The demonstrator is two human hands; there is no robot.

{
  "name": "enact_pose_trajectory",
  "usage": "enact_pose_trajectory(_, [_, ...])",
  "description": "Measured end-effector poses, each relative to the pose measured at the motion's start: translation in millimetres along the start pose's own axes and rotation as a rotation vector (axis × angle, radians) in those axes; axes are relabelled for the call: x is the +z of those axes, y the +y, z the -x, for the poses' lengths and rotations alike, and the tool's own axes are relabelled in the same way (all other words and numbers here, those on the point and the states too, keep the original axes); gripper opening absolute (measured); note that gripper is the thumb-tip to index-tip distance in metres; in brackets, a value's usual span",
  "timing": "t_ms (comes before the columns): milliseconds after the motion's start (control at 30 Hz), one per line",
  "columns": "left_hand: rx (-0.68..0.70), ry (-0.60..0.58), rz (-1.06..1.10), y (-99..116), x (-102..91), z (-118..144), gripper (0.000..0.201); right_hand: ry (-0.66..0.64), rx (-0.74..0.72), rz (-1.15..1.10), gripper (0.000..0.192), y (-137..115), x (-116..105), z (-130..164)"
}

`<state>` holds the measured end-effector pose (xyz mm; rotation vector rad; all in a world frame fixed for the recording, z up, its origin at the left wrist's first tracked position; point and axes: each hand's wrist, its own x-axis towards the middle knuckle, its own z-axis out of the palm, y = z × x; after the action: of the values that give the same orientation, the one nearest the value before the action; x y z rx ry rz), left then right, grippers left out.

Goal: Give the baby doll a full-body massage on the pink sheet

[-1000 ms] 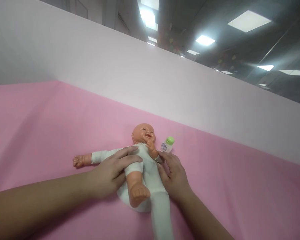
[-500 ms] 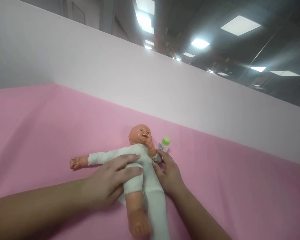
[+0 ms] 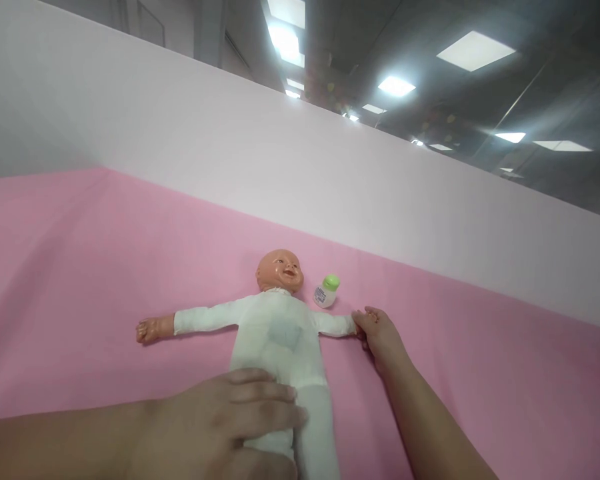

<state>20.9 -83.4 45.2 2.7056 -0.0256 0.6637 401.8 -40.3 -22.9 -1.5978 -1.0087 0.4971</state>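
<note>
- I have one soft doll, white cloth body with glossy tan plastic head and hands (image 3: 277,347), lying on its back across the middle and lower part of my view, head away from me.
- Under it, a smooth pink sheet (image 3: 105,267), a few soft folds.
- My right hand (image 3: 384,339): fingers curled in, gripping the doll at the end of its right-of-view arm, about the plastic hand; that arm stretches straight out from the shoulder.
- My left hand (image 3: 235,413): fingers extended, slightly spread, laid across the doll's lower belly and upper legs. Blurred; I cannot tell how hard it presses, or whether the thumb hooks under the leg.
- Doll's other arm reaches out to the left of my view, its tan fist on the pink, untouched.
- Pale bluish patch on the doll's chest.
- Small translucent bottle with a bright green cap and printed label (image 3: 323,295), just beside the doll's head, above the gripped arm, apart from both my hands.
- Beyond the sheet, a plain white panel (image 3: 280,153); over its edge, square ceiling lights (image 3: 475,51), lit.
</note>
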Motion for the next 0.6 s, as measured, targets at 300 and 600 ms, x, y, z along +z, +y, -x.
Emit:
enact_pose_trajectory(300, [-0.087, 0.224, -0.076, -18, 11.9, 13, 0.047, 0.031, 0.071, 0.036, 0.08, -25, 7, 13])
enact_pose_trajectory(600, [-0.462, 0.323, 0.011, -60, 10.2, 22, 0.044, -0.307, -0.527, 0.377, 0.048, -61, 59, 79])
